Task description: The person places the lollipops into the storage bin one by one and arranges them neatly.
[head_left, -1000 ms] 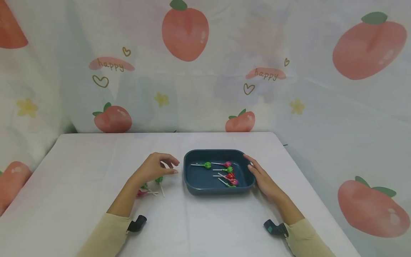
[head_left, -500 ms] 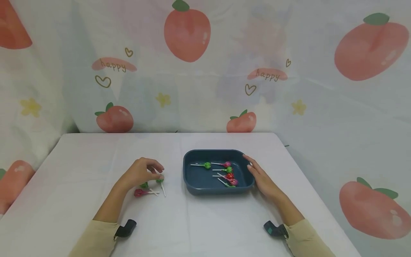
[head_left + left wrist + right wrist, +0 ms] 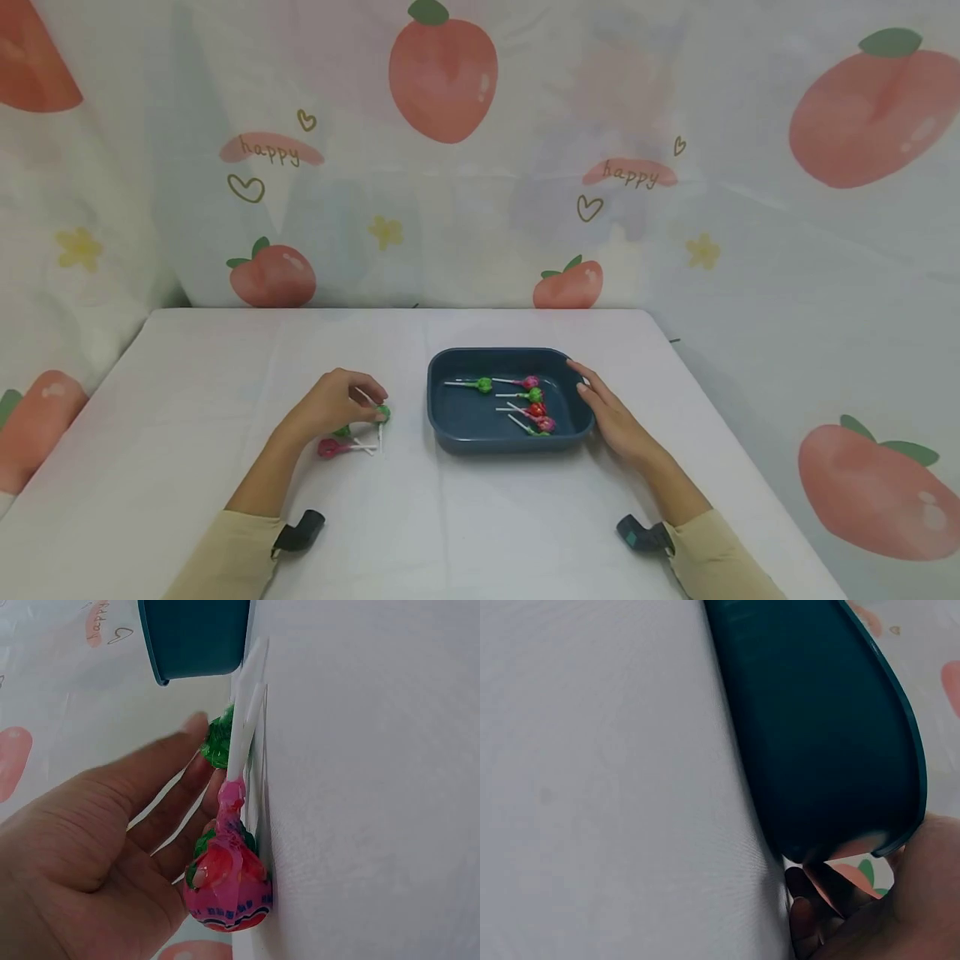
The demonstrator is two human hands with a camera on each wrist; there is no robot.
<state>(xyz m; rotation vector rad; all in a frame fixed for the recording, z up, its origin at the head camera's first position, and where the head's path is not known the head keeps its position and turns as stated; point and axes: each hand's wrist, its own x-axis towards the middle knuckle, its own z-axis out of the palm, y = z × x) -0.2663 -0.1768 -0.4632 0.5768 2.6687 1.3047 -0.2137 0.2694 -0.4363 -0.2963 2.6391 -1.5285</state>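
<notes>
My left hand pinches a green-wrapped lollipop by its round head between thumb and fingers, its white stick pointing down toward me. Just below that hand, a pink lollipop and another green lollipop lie on the white table, their sticks crossing. Close up in the left wrist view, the pink lollipop partly covers the green one behind it. My right hand holds the dark blue tray at its right end, with a thumb over the rim and fingers against the outer wall.
Inside the tray lie several lollipops, including a green one at the left, a pink one at the back and a red one. A peach-printed cloth hangs behind the table.
My left hand has moved left from beside the tray, down to the loose lollipops, and now grips a green one, whose stick has turned. The right hand stays on the tray.
</notes>
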